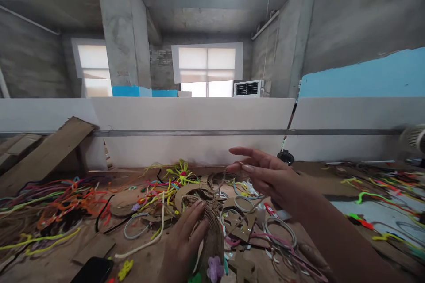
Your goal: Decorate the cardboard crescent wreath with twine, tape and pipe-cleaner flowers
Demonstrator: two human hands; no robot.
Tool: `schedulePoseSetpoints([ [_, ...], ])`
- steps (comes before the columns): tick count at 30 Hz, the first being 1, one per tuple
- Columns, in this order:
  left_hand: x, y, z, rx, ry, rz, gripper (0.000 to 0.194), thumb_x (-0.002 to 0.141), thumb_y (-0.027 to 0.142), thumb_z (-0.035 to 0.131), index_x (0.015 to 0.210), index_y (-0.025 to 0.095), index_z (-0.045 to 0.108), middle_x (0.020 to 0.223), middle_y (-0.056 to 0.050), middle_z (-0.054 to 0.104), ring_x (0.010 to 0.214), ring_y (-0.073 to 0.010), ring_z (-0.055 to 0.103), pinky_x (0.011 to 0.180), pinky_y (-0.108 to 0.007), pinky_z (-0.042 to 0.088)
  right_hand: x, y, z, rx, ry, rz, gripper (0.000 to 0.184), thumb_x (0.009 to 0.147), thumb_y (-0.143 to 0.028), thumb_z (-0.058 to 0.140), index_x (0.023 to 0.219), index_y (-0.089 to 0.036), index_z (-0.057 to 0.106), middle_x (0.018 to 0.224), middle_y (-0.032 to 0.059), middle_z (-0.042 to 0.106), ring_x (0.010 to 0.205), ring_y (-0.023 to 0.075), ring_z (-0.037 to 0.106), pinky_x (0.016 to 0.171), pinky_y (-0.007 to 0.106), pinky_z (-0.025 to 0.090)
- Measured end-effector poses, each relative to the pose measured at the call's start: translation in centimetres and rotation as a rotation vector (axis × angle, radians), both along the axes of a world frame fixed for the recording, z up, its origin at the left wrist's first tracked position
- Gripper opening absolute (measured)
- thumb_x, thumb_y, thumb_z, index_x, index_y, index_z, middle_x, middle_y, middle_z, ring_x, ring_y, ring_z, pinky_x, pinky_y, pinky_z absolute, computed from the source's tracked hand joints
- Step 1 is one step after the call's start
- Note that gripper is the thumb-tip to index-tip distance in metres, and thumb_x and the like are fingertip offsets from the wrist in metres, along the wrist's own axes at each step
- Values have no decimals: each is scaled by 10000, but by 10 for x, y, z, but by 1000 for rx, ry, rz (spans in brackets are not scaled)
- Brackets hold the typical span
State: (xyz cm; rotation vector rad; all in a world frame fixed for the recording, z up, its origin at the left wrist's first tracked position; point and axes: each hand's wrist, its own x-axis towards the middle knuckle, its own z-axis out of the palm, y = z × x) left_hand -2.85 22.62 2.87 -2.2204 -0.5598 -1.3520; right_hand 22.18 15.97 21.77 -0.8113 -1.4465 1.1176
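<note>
My left hand [184, 241] rests over a curved brown twine-wound piece [214, 225], its fingers and thumb gripping the near side. Ridged rows of cord show beside my fingertips. Above and to the right, my right hand [268, 174] is raised off the table. Its thumb and a finger pinch a thin strand of brown twine [225, 177], which hangs toward the wound piece. The index finger points out to the left. A purple knitted flower [215, 269] lies below the wound piece. Where the strand joins the piece is too cluttered to make out.
Metal rings [280, 230], cardboard cutouts [244, 267] and bright cords [66, 203] litter the table. A black phone [94, 269] lies at the front left. White partition panels [192, 115] stand behind, a cardboard strip [49, 152] leans at left, and a fan [415, 139] is far right.
</note>
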Motion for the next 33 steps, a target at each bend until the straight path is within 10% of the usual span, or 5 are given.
schedulePoseSetpoints([
  [8,-5,9,-2,-80,-31,60,606,925,-31,457,1465,245,456,1508,-139,536,1443,-246,428,1110,-440,481,-24,4,43,95,-146,-74,261,789,-340,742,1038,-261,741,1000,49,791,648,125,588,606,269,465],
  [20,-25,25,6,-158,-258,132,627,930,44,517,1504,273,411,1558,-158,461,1420,-286,455,1091,-479,463,-44,16,74,224,-281,-110,191,850,-268,668,1022,-271,753,976,38,797,787,191,611,771,351,458],
  [27,-14,26,4,-827,-553,-131,370,958,337,515,1307,272,616,1259,-88,733,1194,-275,669,1022,-463,513,-53,14,84,249,-302,-118,187,841,-256,685,1011,-281,757,973,30,798,766,182,615,737,336,466],
  [33,2,20,1,-1162,-525,-417,531,837,341,660,1351,224,599,1404,-125,643,1316,-296,578,1083,-449,470,-65,16,85,241,-322,-121,190,851,-224,657,1008,-270,754,972,28,798,756,166,611,723,316,460],
])
